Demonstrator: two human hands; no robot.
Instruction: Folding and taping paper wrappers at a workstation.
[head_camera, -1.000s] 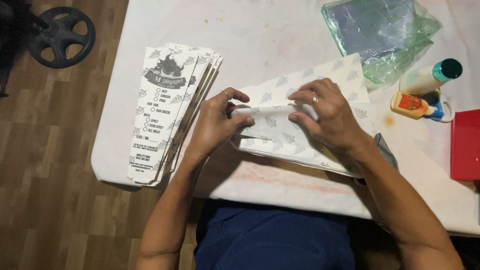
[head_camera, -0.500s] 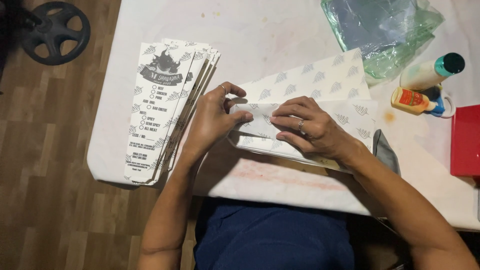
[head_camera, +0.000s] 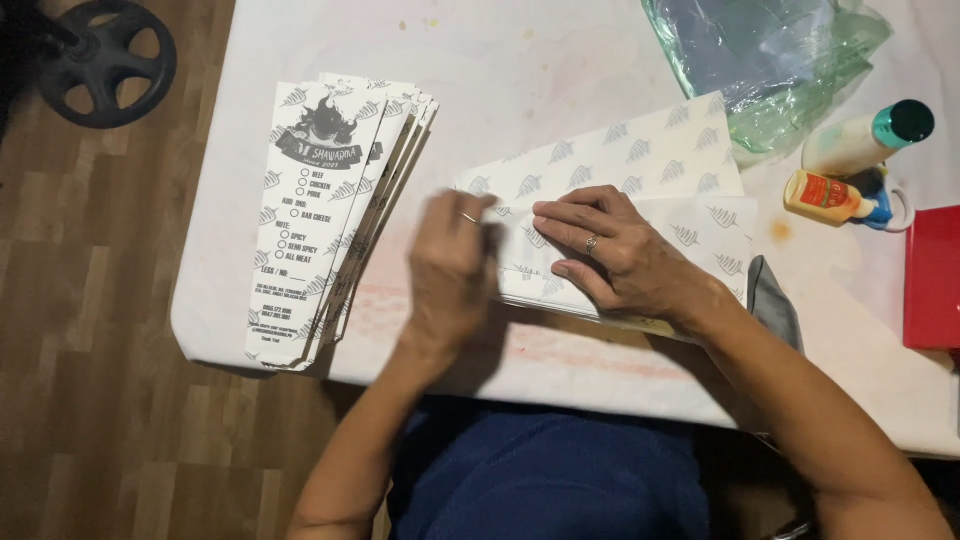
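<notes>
Left hand (head_camera: 452, 272) slid leftward | grips flat, open | paper sheet (head_camera: 640, 190) pinned under right hand (head_camera: 612, 250)

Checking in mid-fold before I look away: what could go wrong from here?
The left hand is blurred mid-swipe while the right hand pins the patterned paper sheet; the crease may skew. The stack of printed paper sleeves overhangs the table edge and might slip off.

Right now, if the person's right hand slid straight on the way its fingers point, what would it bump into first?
The right hand lies flat on the patterned paper sheet, fingers pointing left. Going straight on, it would probably meet the left hand first, close beside its fingertips, well before the stack of printed paper sleeves.
</notes>
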